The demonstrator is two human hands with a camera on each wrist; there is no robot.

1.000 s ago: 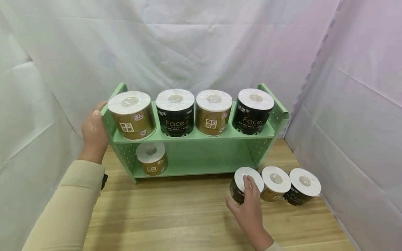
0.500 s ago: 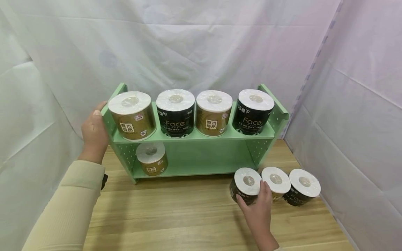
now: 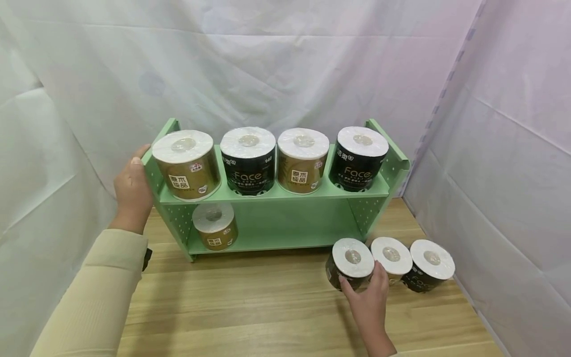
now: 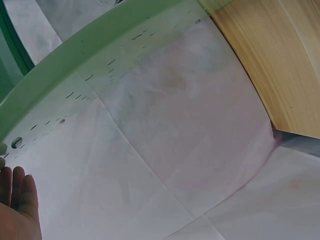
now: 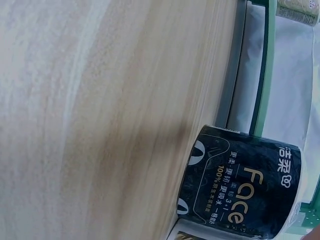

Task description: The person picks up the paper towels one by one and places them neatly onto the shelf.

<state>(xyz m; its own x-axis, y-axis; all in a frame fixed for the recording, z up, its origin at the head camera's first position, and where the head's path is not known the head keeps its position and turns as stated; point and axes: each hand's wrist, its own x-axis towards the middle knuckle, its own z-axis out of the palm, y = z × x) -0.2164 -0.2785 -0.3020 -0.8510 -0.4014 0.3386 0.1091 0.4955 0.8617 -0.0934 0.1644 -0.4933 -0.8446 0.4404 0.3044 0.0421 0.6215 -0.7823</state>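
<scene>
- Here's the right hand (image 3: 370, 300) at the near black roll (image 3: 348, 270): thumb on its near side, fingers down its right side, pinching it between them; how firmly, I can't tell.
- A second ago those fingers lay across the white top; now they're round at the near right edge, and the core shows.
- Against half a second ago it's tiny stuff: thumb a touch further right, fingers slightly lower.
- The roll itself? Same spot, upright on the table (image 3: 250, 297), just in front of the right end of the green shelf (image 3: 290, 225), gold roll (image 3: 394, 267) just beside it, another black roll (image 3: 430, 271) past that.
- Over to the left hand (image 3: 134, 193): no shift there, it touches the shelf's left side panel, three fingers straight and side by side in the left wrist view.
- Upper tier unchanged, left to right: gold (image 3: 192, 173), black (image 3: 248, 173), gold (image 3: 303, 171), black (image 3: 360, 168), all upright.
- Lower tier, left end: a small-looking gold one (image 3: 216, 233), also unmoved.
</scene>
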